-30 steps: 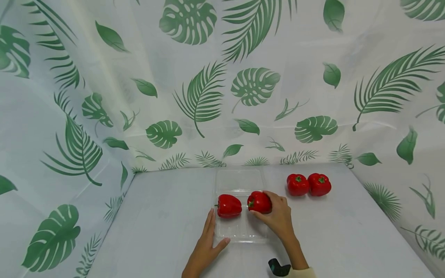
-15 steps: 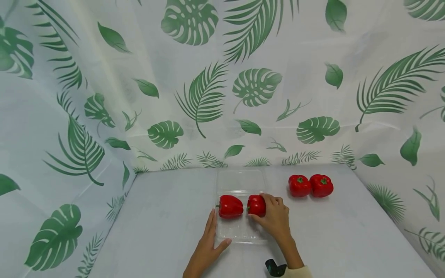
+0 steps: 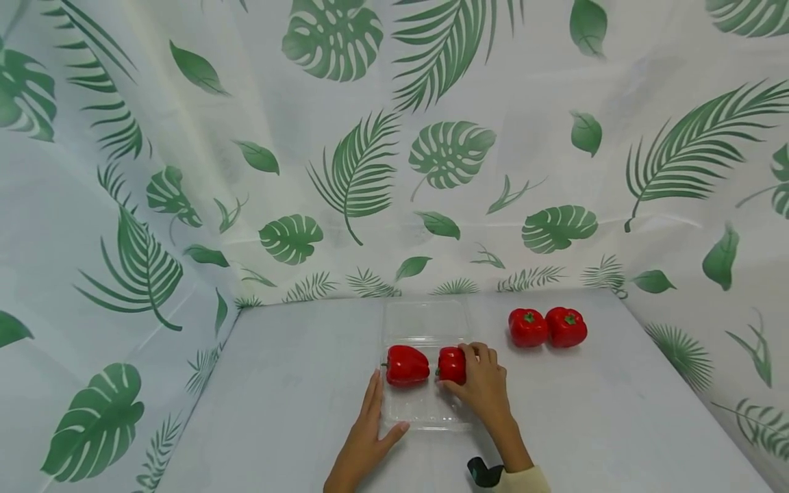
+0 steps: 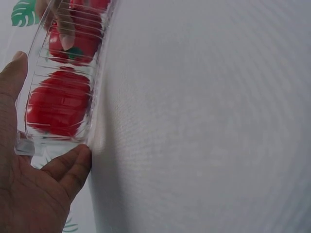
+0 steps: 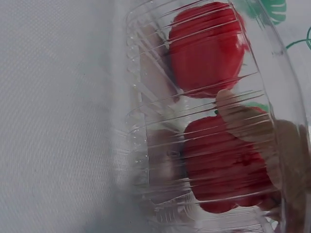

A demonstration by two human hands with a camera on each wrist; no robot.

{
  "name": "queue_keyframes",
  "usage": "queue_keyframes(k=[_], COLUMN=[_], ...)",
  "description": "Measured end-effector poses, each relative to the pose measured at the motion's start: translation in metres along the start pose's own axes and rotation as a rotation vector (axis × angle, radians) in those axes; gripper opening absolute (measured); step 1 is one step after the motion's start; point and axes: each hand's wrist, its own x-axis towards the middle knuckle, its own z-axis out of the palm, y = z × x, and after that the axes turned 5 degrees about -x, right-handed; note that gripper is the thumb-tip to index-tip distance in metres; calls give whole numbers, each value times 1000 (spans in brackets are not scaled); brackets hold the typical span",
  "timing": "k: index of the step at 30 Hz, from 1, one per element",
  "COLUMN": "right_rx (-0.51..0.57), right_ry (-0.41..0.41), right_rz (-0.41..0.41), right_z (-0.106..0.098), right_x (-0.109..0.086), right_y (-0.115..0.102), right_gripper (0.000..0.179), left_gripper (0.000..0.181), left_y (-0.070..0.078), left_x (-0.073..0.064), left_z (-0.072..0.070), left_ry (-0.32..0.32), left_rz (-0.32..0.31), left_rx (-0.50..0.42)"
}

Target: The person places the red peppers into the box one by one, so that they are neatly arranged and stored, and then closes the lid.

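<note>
A clear plastic clamshell container [image 3: 407, 409] lies on the table with its lid folded back, away from the person. One red bell pepper [image 3: 405, 367] rests in its left part, stem to the left. My right hand [image 3: 489, 392] holds a second red bell pepper [image 3: 452, 364] in the right part, thumb in front and fingers behind; the right wrist view shows that held pepper [image 5: 218, 162] through the clear wall. My left hand [image 3: 362, 441] touches the container's near left corner, fingers straight along its left side and thumb at the front edge.
Two more red bell peppers, a left one [image 3: 527, 328] and a right one [image 3: 566, 327], stand side by side at the back right of the white table [image 3: 290, 383]. A leaf-printed sheet [image 3: 382, 171] hangs behind and at both sides. A black wrist device [image 3: 485, 472] sits at the right wrist.
My right hand has moved slightly left and lower with its pepper, which now sits inside the container next to the first one. The left hand stays at the corner.
</note>
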Motion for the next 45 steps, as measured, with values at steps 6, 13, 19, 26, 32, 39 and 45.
queue_keyframes(k=[6,13,19,26,32,39,45], right_rx=[113,199,171,154,157,164,197], right_ry=[-51,-56,-28,8,24,-21,-42], right_rz=[19,27,-8,-17,-17,-9,-9], right_z=[-2,-4,-4,-3,-4,-6,-4], right_x=[-1,-2,-2,-2,-3,-2,-3], right_y=[2,5,7,8,7,6,7], right_gripper=[91,87,81,80,79,84,86], left_gripper=[96,96,96,95,96,96,96], left_y=[-1,-1,0,-1,0,1,0], left_x=[-1,0,-1,0,0,0,0], left_z=[0,0,0,0,0,0,0], left_ry=[6,5,-3,4,-6,-2,-7], left_rz=[10,7,1,12,-11,-5,-21], left_rx=[0,-1,-9,-4,-8,-4,-5])
